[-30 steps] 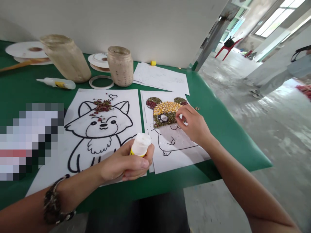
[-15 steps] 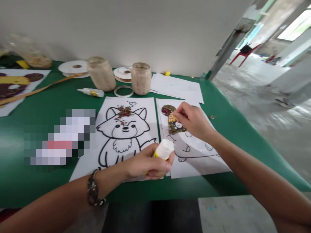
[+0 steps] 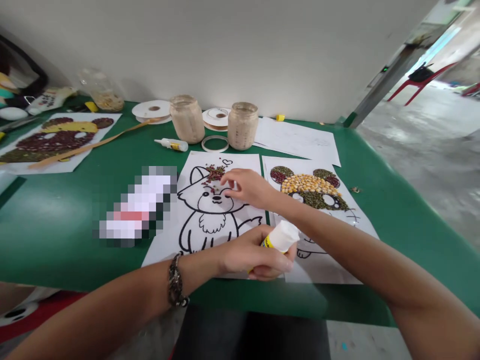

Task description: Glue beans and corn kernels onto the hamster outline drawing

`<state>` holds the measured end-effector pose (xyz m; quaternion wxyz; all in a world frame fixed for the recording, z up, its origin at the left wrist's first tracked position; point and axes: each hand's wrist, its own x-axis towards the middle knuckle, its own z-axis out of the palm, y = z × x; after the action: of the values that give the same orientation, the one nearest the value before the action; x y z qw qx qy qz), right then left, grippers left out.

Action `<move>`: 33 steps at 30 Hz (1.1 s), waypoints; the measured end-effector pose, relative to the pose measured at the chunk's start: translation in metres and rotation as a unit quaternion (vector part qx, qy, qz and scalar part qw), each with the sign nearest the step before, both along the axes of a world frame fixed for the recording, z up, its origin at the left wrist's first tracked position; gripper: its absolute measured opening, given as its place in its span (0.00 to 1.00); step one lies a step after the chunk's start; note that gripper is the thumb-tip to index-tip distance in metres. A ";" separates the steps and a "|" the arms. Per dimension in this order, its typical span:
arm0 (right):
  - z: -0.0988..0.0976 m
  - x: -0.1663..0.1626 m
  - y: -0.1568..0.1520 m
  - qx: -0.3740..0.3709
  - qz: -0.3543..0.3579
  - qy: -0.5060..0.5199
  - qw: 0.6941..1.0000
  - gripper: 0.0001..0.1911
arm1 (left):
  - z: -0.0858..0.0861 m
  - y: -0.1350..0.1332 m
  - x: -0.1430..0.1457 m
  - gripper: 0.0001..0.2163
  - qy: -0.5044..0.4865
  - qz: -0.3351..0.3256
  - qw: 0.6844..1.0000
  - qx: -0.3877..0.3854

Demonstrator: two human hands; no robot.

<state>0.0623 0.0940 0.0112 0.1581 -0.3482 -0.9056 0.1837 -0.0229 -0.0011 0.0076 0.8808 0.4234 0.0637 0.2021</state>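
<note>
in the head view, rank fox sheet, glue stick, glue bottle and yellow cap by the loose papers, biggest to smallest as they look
1. Fox sheet
2. Glue stick, partly hidden and nearer the camera
3. Glue bottle
4. Yellow cap

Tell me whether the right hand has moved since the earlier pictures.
Yes: the right hand has moved left, from the yellow-topped drawing to beside the seeds on the fox drawing.

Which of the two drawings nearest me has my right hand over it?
The fox drawing, on the left: your right hand is near its scattered beans, whereas your right forearm crosses the round-eared drawing.
</note>
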 end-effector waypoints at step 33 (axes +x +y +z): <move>0.049 0.081 -0.091 0.082 0.036 0.242 0.966 0.04 | -0.010 0.001 -0.001 0.09 -0.004 -0.044 0.999 0.007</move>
<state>0.1438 0.0032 0.0602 0.3936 -0.2463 -0.8643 0.1934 -0.0242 0.0000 -0.0020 0.8861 0.4312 0.0407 0.1653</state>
